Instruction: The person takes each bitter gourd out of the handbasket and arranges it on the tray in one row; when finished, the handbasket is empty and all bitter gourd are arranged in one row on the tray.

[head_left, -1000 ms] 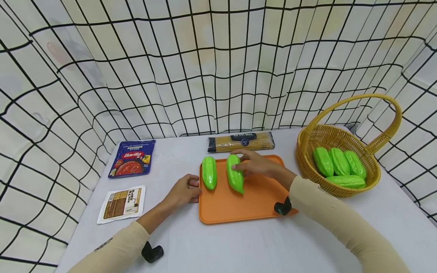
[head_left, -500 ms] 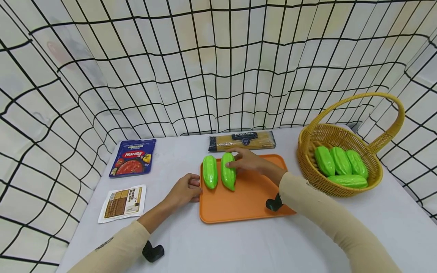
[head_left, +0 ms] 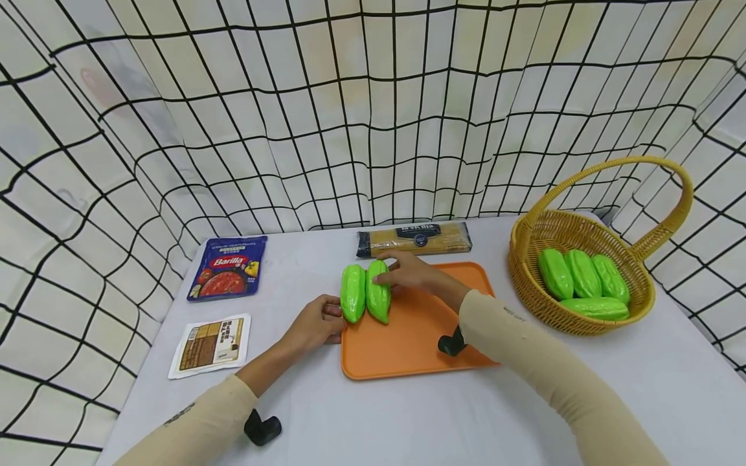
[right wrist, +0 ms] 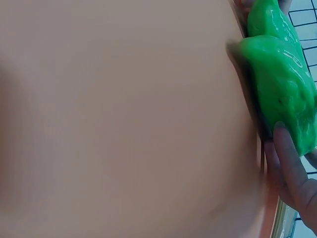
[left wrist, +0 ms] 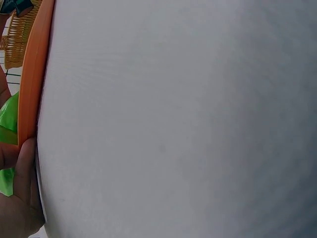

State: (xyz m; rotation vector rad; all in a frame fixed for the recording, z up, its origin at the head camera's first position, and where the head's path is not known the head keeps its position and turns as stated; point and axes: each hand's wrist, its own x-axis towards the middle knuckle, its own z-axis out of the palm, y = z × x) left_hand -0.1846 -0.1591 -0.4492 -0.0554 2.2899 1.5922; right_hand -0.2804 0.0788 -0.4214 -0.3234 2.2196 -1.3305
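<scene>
Two glossy, lumpy green bitter melons lie side by side on an orange tray [head_left: 408, 346] in the head view. My right hand [head_left: 408, 270] grips the right bitter melon [head_left: 379, 301] between thumb and fingers, and its side meets the left bitter melon [head_left: 352, 294]. In the right wrist view, fingers [right wrist: 292, 158] lie along the lower end of the gripped one. At the tray's left side my left hand [head_left: 315, 323] pinches the rim. The left wrist view shows a finger [left wrist: 25, 168] against the outer side of that orange rim [left wrist: 32, 84].
A wicker basket [head_left: 524, 298] with a tall handle, holding several more bitter melons, stands right of the tray. Behind the tray lies a spaghetti pack [head_left: 440, 239]. A blue Barilla pouch [head_left: 227, 268] and a white-brown packet [head_left: 211, 345] lie at left. Black netting surrounds the table.
My right hand has slid the gripped bitter melon left across the tray until it meets the other, which has shifted slightly left. My left hand has stayed at the tray's rim.
</scene>
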